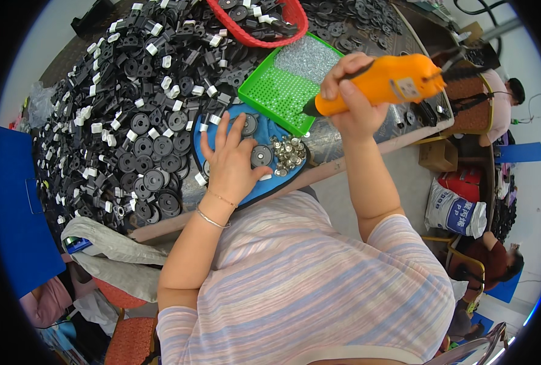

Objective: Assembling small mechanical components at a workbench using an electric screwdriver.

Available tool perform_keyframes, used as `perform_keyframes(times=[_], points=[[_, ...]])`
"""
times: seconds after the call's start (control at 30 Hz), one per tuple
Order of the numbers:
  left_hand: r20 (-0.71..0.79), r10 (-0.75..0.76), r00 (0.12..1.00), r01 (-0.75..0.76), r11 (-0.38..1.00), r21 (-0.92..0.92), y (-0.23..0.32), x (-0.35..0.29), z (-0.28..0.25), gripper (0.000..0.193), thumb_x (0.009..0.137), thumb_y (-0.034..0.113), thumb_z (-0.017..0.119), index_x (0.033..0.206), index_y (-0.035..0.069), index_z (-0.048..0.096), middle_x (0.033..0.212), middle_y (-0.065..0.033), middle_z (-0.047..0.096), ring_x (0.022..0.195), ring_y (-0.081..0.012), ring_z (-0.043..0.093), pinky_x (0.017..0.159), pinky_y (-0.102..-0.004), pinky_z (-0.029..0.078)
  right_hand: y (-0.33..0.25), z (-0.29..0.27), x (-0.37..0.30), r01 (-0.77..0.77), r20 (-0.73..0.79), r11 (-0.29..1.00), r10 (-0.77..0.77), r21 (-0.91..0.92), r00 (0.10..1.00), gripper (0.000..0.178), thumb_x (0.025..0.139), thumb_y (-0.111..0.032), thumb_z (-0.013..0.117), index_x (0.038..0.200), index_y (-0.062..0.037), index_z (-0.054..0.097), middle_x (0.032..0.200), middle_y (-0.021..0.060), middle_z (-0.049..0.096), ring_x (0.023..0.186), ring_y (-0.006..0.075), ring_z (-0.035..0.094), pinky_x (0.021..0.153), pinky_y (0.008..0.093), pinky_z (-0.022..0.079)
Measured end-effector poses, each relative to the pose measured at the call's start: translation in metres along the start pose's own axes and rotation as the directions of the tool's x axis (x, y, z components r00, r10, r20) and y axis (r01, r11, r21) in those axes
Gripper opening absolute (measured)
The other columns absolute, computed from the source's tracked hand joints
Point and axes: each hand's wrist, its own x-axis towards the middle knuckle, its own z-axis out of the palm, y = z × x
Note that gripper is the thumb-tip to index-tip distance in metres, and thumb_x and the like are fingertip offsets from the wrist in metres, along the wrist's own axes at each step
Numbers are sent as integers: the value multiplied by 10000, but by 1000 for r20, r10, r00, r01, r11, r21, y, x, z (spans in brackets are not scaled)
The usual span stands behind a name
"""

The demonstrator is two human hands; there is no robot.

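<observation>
Here, right hand wraps glossy orange screwdriver; left hand touches round black disc.

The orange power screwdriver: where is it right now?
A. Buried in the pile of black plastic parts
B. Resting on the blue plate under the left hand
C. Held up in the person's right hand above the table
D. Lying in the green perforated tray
C. The right hand grips the orange power screwdriver in the air, its tip pointing down-left near the green perforated tray, while the left hand lies flat on the blue plate.
</observation>
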Motion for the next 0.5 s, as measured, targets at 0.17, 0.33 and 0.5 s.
perform_keyframes(times=[0.17,0.33,0.5], points=[[-13,16,1000,-16,1000,-2,-1,0,1,477,508,270,858,906,83,674,1401,-107,393,1373,-301,215,1065,-568,84,-15,31,-21,-128,115,981,112,144,987,282,710,52,624,950,-1,488,877,110,499,695,183,555,616,273,469],[-42,43,998,-41,998,52,-4,-1,7,467,510,268,855,908,103,676,1393,-103,402,1367,-296,233,1058,-570,104,-3,46,-37,-120,297,992,125,-35,947,253,756,-39,664,934,-12,486,877,118,496,636,163,553,566,265,475],[-69,39,997,-38,999,12,-5,-1,10,464,511,265,854,909,106,678,1391,-102,403,1365,-294,235,1057,-571,106,3,49,-39,-160,247,987,163,-29,955,247,777,-54,652,943,-14,474,881,112,479,629,150,534,571,259,456]])
